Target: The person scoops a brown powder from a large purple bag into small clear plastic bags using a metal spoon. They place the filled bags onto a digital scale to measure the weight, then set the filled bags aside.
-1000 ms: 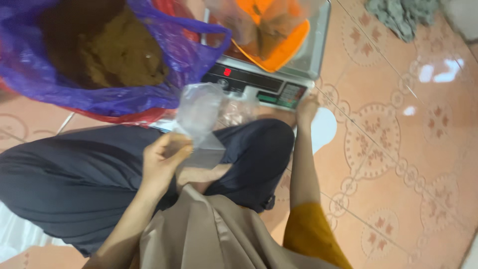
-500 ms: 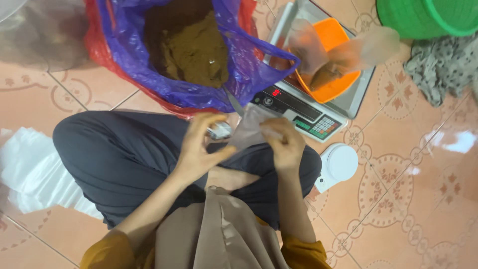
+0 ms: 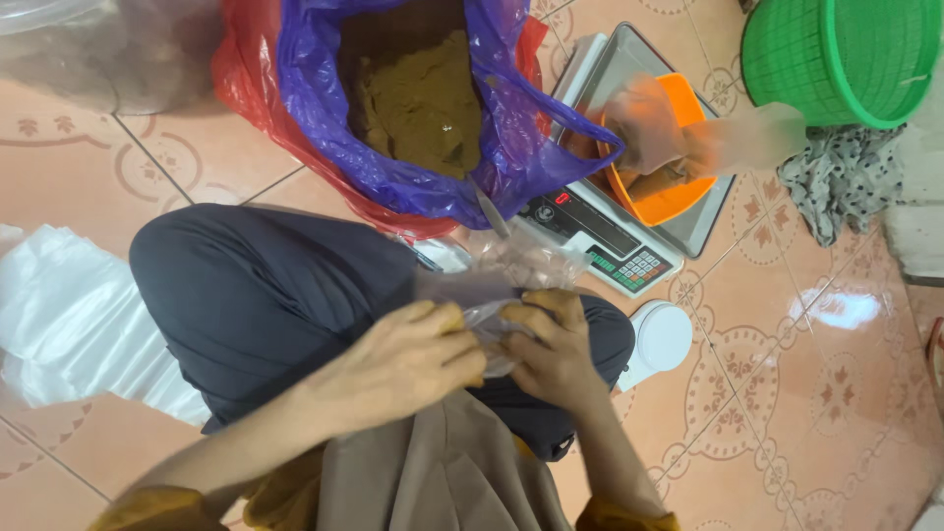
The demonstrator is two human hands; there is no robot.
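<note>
Clear plastic is what both hands work on: a small transparent bag (image 3: 501, 295) held over the person's lap, above the dark trousers (image 3: 275, 305). The left hand (image 3: 408, 364) pinches one edge of the bag between thumb and fingers, and the right hand (image 3: 556, 349) grips the opposite edge, fingers curled on the film. By the look of it, the step in hand is pulling the mouth of the bag apart; whether it is open yet cannot be told, since the film is crumpled and blurred.

Just ahead of the knees lies a purple bag (image 3: 511, 118) inside a red 1, holding brown powder (image 3: 423, 98). To its right stands a digital scale (image 3: 600, 226) carrying an orange bowl (image 3: 678, 192), where another person's blurred hand (image 3: 654, 128) is busy. A green basket (image 3: 836, 54) sits further right, a stack of clear bags (image 3: 69, 324) on the tiled floor (image 3: 836, 393) to the left.

Parting the film calls for opposed fingertip sliding, gently, as thin plastic clings and tears easily.
</note>
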